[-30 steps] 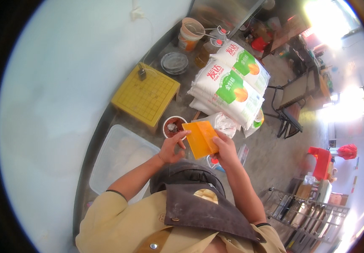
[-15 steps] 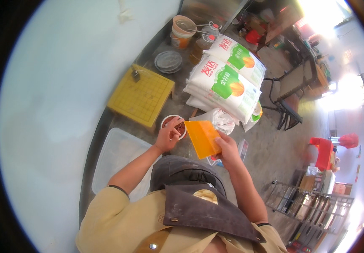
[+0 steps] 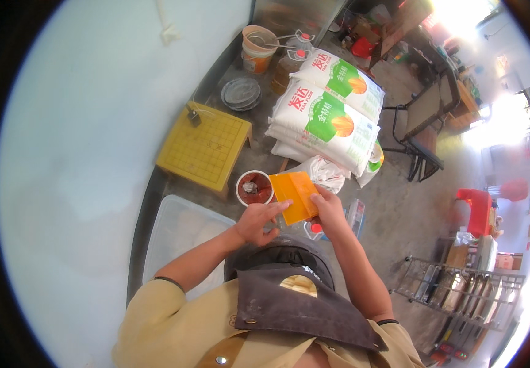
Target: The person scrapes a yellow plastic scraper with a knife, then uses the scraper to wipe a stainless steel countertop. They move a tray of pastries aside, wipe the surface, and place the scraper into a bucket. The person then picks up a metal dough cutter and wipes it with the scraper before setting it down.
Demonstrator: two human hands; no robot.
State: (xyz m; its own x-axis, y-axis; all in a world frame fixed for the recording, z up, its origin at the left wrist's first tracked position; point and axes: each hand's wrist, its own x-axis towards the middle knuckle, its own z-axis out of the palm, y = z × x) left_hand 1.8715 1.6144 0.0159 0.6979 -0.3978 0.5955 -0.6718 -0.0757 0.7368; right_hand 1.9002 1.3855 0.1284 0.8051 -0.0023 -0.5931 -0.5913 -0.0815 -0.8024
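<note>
A flat, see-through orange plastic sheet [image 3: 291, 189] is held by my right hand [image 3: 329, 210] at its right edge, thumb on top. My left hand [image 3: 259, 222] has its fingers stretched out and its thumb apart. Its fingertips lie at the lower left edge of the sheet, seemingly touching it. Just beyond the left hand stands a round white-rimmed tub [image 3: 238, 195] with something dark red inside. A greyish lump [image 3: 250, 186] sits in the red stuff; I cannot make out what it is.
A low yellow table [image 3: 200, 150] bears a small dark object. Stacked flour sacks [image 3: 314, 116] lie ahead, near a bucket [image 3: 257, 52] and bottles. A translucent bin [image 3: 182, 227] sits left by the wall. Chairs [image 3: 423, 126] and a metal rack [image 3: 455, 291] stand to the right.
My left hand has drawn back from over the tub toward me and to the sheet's lower edge. The tub's contents now show. My right hand keeps its hold on the sheet.
</note>
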